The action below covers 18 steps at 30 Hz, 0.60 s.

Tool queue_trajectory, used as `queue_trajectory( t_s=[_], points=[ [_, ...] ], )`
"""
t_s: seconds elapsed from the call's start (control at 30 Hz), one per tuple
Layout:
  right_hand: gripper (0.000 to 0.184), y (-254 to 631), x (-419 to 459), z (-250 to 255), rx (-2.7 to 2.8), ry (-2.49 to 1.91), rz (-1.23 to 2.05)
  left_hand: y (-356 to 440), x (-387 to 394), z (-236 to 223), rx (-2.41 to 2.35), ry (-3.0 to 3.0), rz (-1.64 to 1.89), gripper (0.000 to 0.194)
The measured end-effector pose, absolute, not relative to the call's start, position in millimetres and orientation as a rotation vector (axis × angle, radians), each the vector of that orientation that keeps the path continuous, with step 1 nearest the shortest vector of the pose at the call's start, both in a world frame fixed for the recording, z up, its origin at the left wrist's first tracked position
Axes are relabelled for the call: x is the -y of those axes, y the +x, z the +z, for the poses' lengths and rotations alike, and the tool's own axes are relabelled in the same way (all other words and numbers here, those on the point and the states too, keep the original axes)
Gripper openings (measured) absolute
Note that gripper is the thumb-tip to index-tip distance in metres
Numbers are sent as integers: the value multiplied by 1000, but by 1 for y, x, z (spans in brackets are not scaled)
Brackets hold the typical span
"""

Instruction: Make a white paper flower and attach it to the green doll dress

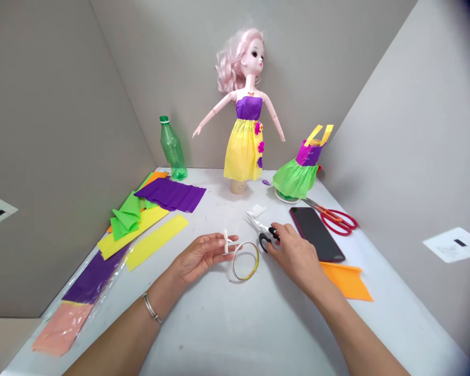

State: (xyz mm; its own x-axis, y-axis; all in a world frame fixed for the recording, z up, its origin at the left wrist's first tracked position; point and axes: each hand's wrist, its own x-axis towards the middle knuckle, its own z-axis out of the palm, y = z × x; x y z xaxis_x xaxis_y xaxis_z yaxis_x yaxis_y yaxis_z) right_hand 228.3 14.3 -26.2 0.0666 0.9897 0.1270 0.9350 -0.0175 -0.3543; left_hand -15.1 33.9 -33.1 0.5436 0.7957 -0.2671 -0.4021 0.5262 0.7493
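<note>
My left hand (201, 257) pinches a short white strip of tape (226, 243) between thumb and fingers. A thin, nearly used-up tape roll (255, 270) stands on edge against those fingertips, seemingly joined to the strip. Opposite it, my right hand (297, 256) has its thumb and fingers on the black handles of small scissors (259, 224). Their blades point away to the left, slightly apart, towards a white scrap (257, 210) on the table. How firmly the right fingers grip the handles is partly hidden.
A pink-haired doll (243, 149) stands at the back. Left are a green bottle (173, 151), purple crepe paper (172, 194) and yellow strips (157, 241). Right are a small green-skirted dress (295, 177), red-handled scissors (339, 222), a phone (317, 235) and orange paper (348, 282).
</note>
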Motion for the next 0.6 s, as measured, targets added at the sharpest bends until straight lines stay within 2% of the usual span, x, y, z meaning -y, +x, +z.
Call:
queue_trajectory(
  t_s=[0.07,0.17,0.3,0.4,0.6],
  points=[
    [38,231,-14,-17,1769,-1904,476,-16,-35,-32,-638,674,795,13],
    [47,230,-9,-2,1511,-1476,1094,-16,-37,-33,-618,671,827,14],
    [44,215,3,8,1487,-1143,1506,-16,-40,-36,-613,627,914,15],
    [40,200,10,4,1417,-1062,1673,-17,-42,-37,-620,614,960,16],
    [40,190,13,-3,1404,-1082,1714,-18,-43,-33,-603,610,1034,15]
  ],
)
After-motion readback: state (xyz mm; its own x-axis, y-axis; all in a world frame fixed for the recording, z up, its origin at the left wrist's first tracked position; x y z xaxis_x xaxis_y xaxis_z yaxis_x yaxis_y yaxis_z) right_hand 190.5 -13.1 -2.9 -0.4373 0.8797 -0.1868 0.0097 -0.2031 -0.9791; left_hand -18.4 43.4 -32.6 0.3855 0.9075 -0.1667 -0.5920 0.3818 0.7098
